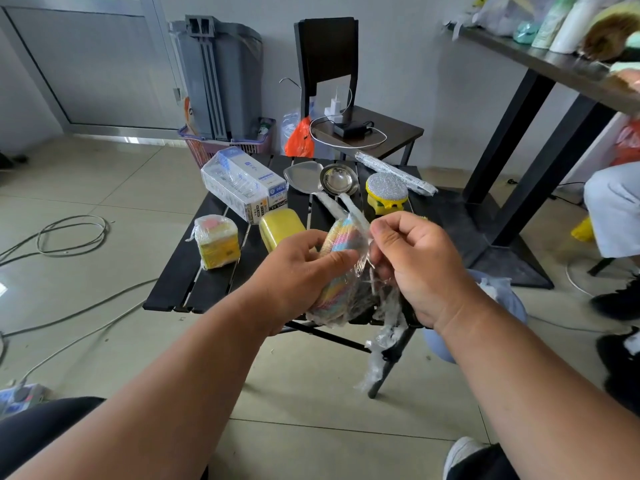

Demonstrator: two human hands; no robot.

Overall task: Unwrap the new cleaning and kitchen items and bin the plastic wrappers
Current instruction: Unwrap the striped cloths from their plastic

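On the left of the black slatted tabletop sits a yellow sponge pack in clear film, with a white box behind it and a bare yellow sponge just to its right. Above the tabletop's near edge, the left hand curls around a stack of pastel cloths still partly covered in plastic wrap. The right hand, close beside it, pinches the film between thumb and bent fingers; a loose strip hangs below, seemingly twisted. Farther back lie a steel spatula, a ladle and a yellow-handled scourer.
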